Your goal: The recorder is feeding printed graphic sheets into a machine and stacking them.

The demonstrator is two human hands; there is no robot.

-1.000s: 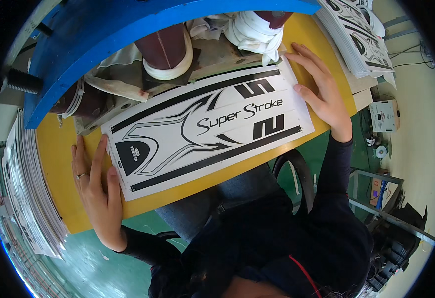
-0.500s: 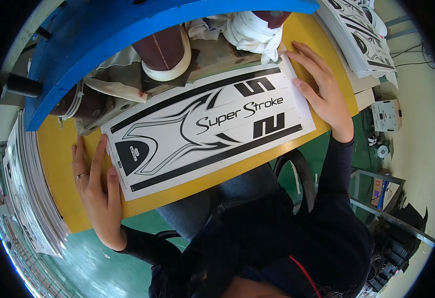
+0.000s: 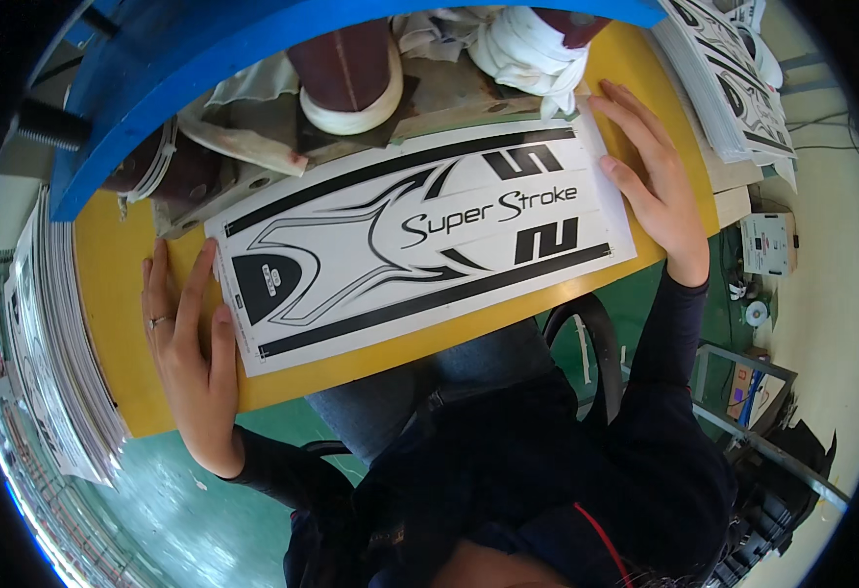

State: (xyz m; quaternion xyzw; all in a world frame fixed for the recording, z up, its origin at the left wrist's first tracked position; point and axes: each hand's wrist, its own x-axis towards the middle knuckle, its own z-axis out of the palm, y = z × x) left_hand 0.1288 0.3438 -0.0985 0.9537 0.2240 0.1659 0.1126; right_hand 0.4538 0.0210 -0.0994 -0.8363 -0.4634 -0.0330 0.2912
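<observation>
A white printed sheet [image 3: 351, 250] with black stripes, curved line art and large lettering lies flat on the yellow tabletop [image 3: 106, 333]. My left hand [image 3: 192, 367] rests at its left end, fingers spread, with the fingertips and thumb along the short edge. A ring shows on one finger. At the opposite end my right hand [image 3: 657, 186] lies with fingers stretched out, its thumb and palm side against the sheet's right border. Neither hand grips anything. The far long edge of the sheet runs close along a metal base plate [image 3: 439, 113].
A blue machine beam [image 3: 243, 54] spans above the table's far side. Dark red columns [image 3: 341, 69], one wrapped in white cloth [image 3: 527, 59], stand on the base plate. Stacks of printed sheets flank me, one at left [image 3: 52, 343] and one at far right [image 3: 723, 83].
The whole view has shifted a little, so the table and sheet appear slightly higher and farther right. Both hands keep their places at the sheet's two ends.
</observation>
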